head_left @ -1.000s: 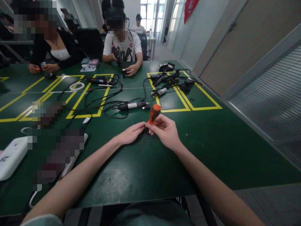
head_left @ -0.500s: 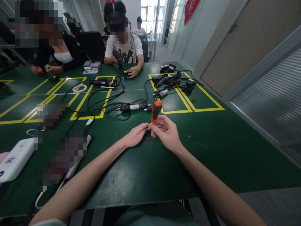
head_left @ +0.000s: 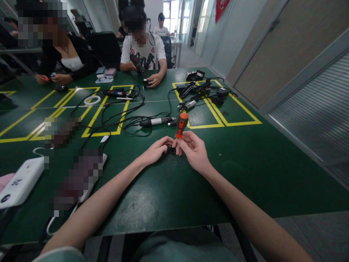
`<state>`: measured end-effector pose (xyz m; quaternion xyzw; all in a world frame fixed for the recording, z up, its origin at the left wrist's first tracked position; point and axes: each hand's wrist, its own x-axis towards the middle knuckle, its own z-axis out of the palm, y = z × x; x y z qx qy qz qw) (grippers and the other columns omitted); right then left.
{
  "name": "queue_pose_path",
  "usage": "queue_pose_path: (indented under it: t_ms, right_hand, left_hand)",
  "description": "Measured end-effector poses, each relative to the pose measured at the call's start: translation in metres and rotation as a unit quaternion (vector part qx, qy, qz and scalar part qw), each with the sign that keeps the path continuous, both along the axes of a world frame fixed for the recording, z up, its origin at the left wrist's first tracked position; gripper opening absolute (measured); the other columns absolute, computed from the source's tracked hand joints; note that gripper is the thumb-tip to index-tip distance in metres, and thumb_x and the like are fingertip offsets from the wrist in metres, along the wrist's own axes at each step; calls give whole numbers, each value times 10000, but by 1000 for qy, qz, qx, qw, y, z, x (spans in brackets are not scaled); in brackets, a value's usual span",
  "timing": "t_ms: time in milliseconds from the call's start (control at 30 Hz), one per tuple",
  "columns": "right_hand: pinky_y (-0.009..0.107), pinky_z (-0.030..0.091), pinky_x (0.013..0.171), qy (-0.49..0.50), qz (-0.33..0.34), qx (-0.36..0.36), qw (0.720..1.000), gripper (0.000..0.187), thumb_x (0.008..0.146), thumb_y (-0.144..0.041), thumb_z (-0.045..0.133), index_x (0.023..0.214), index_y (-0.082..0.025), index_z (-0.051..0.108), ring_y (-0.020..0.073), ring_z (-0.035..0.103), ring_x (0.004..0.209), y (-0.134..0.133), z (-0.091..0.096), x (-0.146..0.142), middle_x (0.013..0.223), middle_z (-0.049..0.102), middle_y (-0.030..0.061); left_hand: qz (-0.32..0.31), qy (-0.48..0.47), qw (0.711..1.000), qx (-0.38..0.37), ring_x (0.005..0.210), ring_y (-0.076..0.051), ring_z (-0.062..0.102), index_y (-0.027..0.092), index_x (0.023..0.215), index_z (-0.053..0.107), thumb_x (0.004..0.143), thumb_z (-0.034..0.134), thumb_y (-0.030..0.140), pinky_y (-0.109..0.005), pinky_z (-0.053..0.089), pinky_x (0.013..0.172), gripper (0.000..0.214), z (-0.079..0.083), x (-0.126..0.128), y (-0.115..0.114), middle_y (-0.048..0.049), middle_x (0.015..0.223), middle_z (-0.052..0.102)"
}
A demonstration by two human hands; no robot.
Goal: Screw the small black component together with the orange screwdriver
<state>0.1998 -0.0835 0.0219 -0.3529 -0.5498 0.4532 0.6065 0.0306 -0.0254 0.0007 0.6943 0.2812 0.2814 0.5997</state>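
Note:
My right hand pinches an orange and dark grey screwdriver low on the handle, near the shaft. The tool stands almost upright, its handle end up. Under its tip a small dark round part rests on the green table. My left hand steadies that part from the left, fingers closed around its side. Fingers of both hands cover much of the part and the screwdriver's shaft, so the tip cannot be seen.
A silver and black electric screwdriver with its cable lies just beyond my hands. Black cables and adapters fill a yellow-taped area farther right. White power strips lie at left. A co-worker holding a drill sits across the table.
The left fingers have shifted slightly, showing more of the round part. The screwdriver stays in the right hand, a little more to the right. The whole view has tilted slightly.

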Motion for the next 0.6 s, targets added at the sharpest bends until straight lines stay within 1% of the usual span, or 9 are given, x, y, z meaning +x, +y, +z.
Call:
queue_pose_path:
  t_ms: [33, 100, 167, 233, 333, 400, 533, 600]
  right_hand:
    - [239, 511, 507, 3, -4, -1, 1000, 338, 889, -507, 742, 1000, -222, 600, 100, 610, 535, -1, 0, -1, 740, 708, -15]
    - [238, 524, 515, 0, -15, -8, 1000, 350, 850, -478, 793, 969, -231, 575, 101, 615, 539, -2, 0, -2, 736, 699, -28]
    - [238, 525, 507, -6, -28, -15, 999, 354, 815, -461, 827, 901, -228, 575, 101, 612, 533, -2, 0, -2, 722, 684, -33]
    - [240, 521, 496, -11, -35, -19, 999, 335, 809, -458, 828, 848, -221, 595, 107, 608, 526, -1, 0, -1, 690, 668, -33]
    - [248, 521, 506, -20, -30, -18, 999, 291, 815, -447, 821, 859, -208, 661, 117, 615, 542, 0, 1, 0, 674, 658, -25]
    - [256, 526, 523, -25, -24, -11, 999, 284, 830, -460, 804, 864, -203, 687, 118, 614, 554, 1, 1, 0, 687, 658, -16]
    - [261, 521, 526, -27, -22, 5, 999, 324, 886, -521, 731, 884, -199, 692, 113, 598, 547, 2, 0, 0, 692, 658, -7]
    - [259, 521, 528, -23, -24, 2, 999, 344, 876, -538, 738, 925, -204, 674, 111, 603, 550, 3, 0, -1, 709, 667, -9]
  left_hand:
    - [-1, -7, 1000, -14, 864, -160, 586, 194, 908, 522, 672, 509, 162, -283, 453, 808, 238, 1, -1, 0, 1, 881, 619]
    - [0, 4, 1000, -12, 865, -155, 586, 185, 944, 545, 664, 605, 173, -273, 447, 788, 286, 3, -2, -2, 0, 901, 623]
    - [3, 29, 999, 13, 857, -149, 582, 174, 990, 569, 675, 729, 203, -268, 443, 772, 355, 5, -4, -3, -7, 922, 632]
    - [5, 48, 998, 40, 840, -142, 577, 161, 1022, 591, 700, 800, 242, -269, 444, 771, 392, 4, -4, -4, -13, 924, 639]
    - [3, 58, 996, 63, 803, -131, 562, 151, 1037, 614, 752, 798, 256, -265, 438, 753, 355, 2, -4, -4, -8, 896, 642]
    - [3, 59, 996, 70, 782, -124, 545, 150, 1012, 619, 762, 790, 257, -262, 431, 744, 321, 0, -3, -3, 1, 879, 632]
    - [11, 61, 995, 72, 764, -117, 511, 156, 956, 608, 753, 794, 285, -260, 421, 737, 304, -1, -2, -3, 16, 864, 593]
    - [14, 66, 995, 68, 753, -116, 500, 159, 948, 606, 743, 797, 305, -259, 415, 727, 316, 0, -2, -3, 18, 863, 588]
